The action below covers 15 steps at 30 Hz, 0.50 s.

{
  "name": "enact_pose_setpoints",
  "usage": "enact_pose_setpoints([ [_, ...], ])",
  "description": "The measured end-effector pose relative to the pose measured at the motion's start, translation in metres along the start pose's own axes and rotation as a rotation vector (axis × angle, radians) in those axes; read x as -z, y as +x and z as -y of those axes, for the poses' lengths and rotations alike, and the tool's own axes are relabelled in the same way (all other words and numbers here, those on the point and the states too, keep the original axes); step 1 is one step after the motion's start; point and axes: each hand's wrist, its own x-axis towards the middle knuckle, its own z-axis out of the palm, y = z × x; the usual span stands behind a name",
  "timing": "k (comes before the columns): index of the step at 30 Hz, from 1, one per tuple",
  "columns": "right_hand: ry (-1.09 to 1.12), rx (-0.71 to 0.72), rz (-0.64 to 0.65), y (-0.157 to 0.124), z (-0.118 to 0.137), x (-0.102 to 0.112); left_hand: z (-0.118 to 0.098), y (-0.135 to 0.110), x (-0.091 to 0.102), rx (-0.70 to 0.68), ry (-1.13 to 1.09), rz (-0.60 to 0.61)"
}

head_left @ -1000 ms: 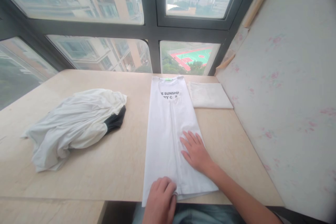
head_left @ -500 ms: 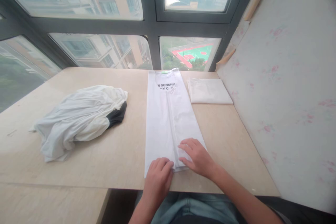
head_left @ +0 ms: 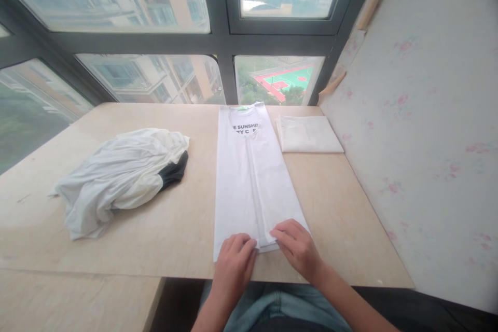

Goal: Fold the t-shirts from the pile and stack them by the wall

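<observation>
A white T-shirt (head_left: 249,176) with black lettering near its collar lies folded into a long narrow strip on the wooden table (head_left: 342,207), collar toward the window. My left hand (head_left: 234,265) rests on its bottom hem at the left, fingers curled onto the cloth. My right hand (head_left: 298,246) sits on the hem's right corner, fingers bent and pressing or pinching the fabric. Both hands are at the table's near edge.
A crumpled pile of white and black clothes (head_left: 120,176) lies at the left. A folded white garment (head_left: 307,134) sits at the far right by the wall (head_left: 420,114). Large windows (head_left: 155,83) run behind the table. My jeans (head_left: 280,306) show below the edge.
My right hand slid from the middle of the shirt down to the bottom hem. My left hand moved up onto the hem. The hem now lies on the table rather than hanging over its edge.
</observation>
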Motion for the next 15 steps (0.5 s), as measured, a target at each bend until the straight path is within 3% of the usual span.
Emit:
enact_pose_setpoints([
  [9,-0.129,-0.043,0.219,-0.005,0.004,0.000,-0.002,-0.001,0.000,-0.040,-0.044,-0.135],
  [15,-0.117,0.009,0.291,-0.002,0.005,0.016,-0.003,0.003,0.012,-0.111,0.006,0.038],
])
